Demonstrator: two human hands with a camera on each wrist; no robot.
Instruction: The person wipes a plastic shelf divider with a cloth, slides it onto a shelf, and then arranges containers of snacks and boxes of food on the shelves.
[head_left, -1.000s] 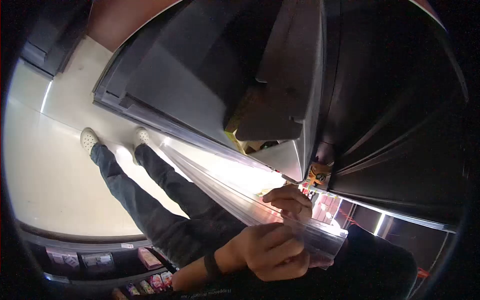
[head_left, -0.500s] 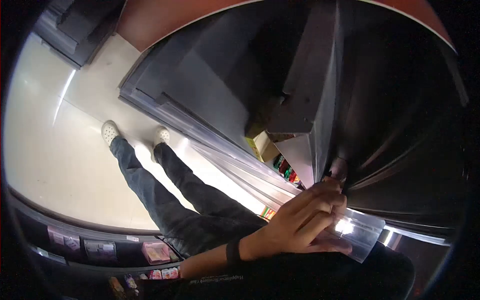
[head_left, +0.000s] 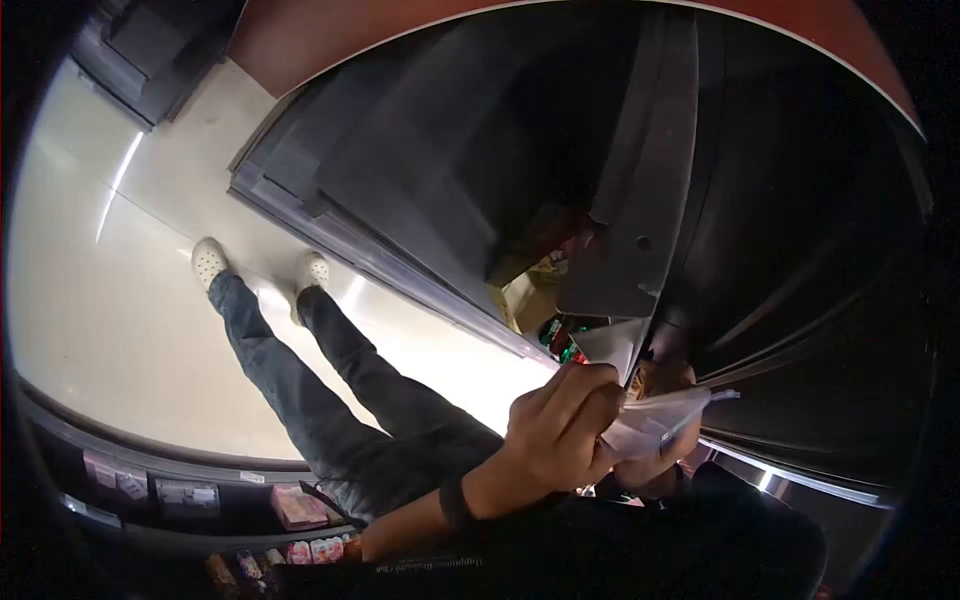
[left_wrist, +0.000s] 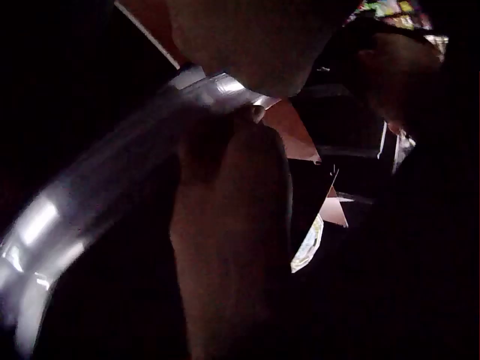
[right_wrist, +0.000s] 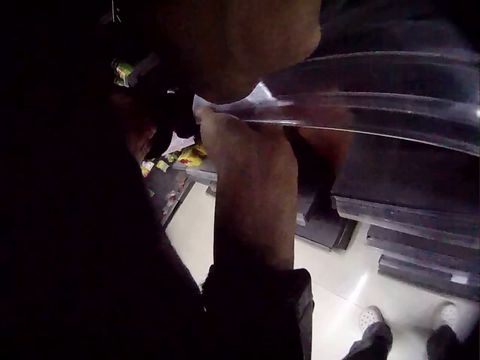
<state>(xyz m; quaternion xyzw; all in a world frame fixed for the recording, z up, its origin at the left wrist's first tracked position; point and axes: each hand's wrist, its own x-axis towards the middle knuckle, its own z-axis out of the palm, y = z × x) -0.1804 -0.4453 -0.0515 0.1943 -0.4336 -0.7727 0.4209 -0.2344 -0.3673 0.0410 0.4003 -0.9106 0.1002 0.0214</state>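
Observation:
A clear plastic strip (head_left: pixel 655 422) lies between my two hands, its end sticking out to the right in the head view. My left hand (head_left: pixel 562 428), with a dark band at the wrist, pinches it from the left with curled fingers. Just beyond, my right hand (head_left: pixel 652 468) curls round the strip, partly hidden behind the plastic. In the left wrist view the bent, shiny strip (left_wrist: pixel 105 169) runs down to the left from thumb and fingers. The right wrist view has the ridged strip (right_wrist: pixel 375 105) leaving the grip toward the right.
Dark shelving (head_left: pixel 420 130) fills the upper side. A yellowish box (head_left: pixel 527 300) and several small packets (head_left: pixel 562 338) sit inside it near my hands. Behind me runs another shelf with a pink box (head_left: pixel 298 506). My shoes (head_left: pixel 209 262) stand on the pale floor (head_left: pixel 120 340).
The long run of strip over the floor has left the head view. My left hand moved right, then back left a little; my right hand, mostly covered half a second ago, shows again.

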